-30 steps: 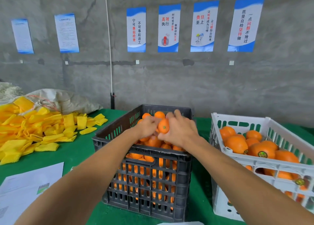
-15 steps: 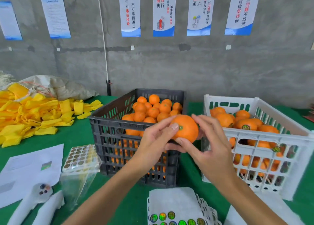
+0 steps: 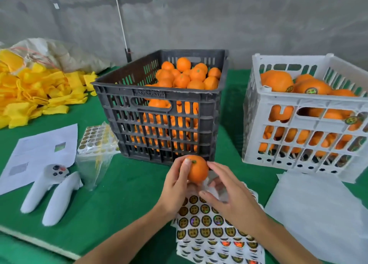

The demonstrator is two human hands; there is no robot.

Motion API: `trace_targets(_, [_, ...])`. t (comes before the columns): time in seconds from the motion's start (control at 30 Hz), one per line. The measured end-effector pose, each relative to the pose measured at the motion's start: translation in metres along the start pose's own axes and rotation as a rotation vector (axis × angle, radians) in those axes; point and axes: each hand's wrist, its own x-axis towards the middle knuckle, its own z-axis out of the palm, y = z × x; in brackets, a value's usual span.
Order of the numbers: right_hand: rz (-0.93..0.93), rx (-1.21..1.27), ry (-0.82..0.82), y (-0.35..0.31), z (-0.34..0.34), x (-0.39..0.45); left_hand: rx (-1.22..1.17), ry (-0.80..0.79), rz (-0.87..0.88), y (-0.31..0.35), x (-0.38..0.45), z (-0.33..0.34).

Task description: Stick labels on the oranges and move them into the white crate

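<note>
My left hand (image 3: 176, 186) grips one orange (image 3: 197, 171) low over the green table, thumb near its stem. My right hand (image 3: 229, 196) hovers just right of the orange with its fingers spread above the label sheets (image 3: 211, 230); I cannot tell whether it touches a label. The sheets carry rows of round gold and black stickers. A black crate (image 3: 159, 102) full of unlabelled oranges stands behind my hands. The white crate (image 3: 310, 104) at the right holds oranges with round labels on them.
A pile of yellow foam nets (image 3: 33, 96) and a sack (image 3: 59, 52) lie at the left. Papers (image 3: 41, 154), a bagged label pack (image 3: 95, 142) and two white controllers (image 3: 49, 194) sit at the front left. White sheets (image 3: 318, 214) lie at the front right.
I lifted an orange out of the black crate with both hands and brought it down to the label sheets. My right hand let go of it. My view tilted downward.
</note>
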Motion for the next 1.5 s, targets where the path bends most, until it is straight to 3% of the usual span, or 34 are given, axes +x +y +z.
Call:
trace_targets(0.1, [-0.013, -0.132, -0.113, 0.006, 0.0, -0.001, -0.084, 0.1, -0.03, -0.012, 0.009, -0.004])
trace_targets(0.23, [-0.023, -0.233, -0.233, 0.012, -0.003, 0.0, -0.047, 0.109, -0.027, -0.024, 0.017, -0.005])
trace_targets(0.57, [-0.057, -0.109, -0.054, 0.013, 0.001, 0.002, 0.021, 0.062, -0.007, -0.036, 0.02, -0.003])
trace_targets(0.83, [-0.286, -0.321, 0.105, 0.008, 0.003, -0.008, 0.041, 0.028, -0.014, -0.038, 0.02, -0.004])
trace_targets(0.9, [-0.322, -0.225, 0.133, 0.006, 0.004, -0.009, 0.055, 0.011, -0.01, -0.037, 0.02, -0.005])
trace_targets(1.03, [0.002, 0.338, 0.187, -0.009, -0.004, -0.004, 0.101, -0.037, 0.026, -0.035, 0.019, -0.002])
trace_targets(1.1, [0.074, 0.494, 0.225, -0.013, -0.008, 0.0, 0.117, -0.054, 0.043, -0.033, 0.017, 0.0])
trace_targets(1.5, [0.142, 0.512, 0.167, -0.014, 0.003, 0.0, 0.141, -0.092, 0.035, -0.026, 0.012, 0.001])
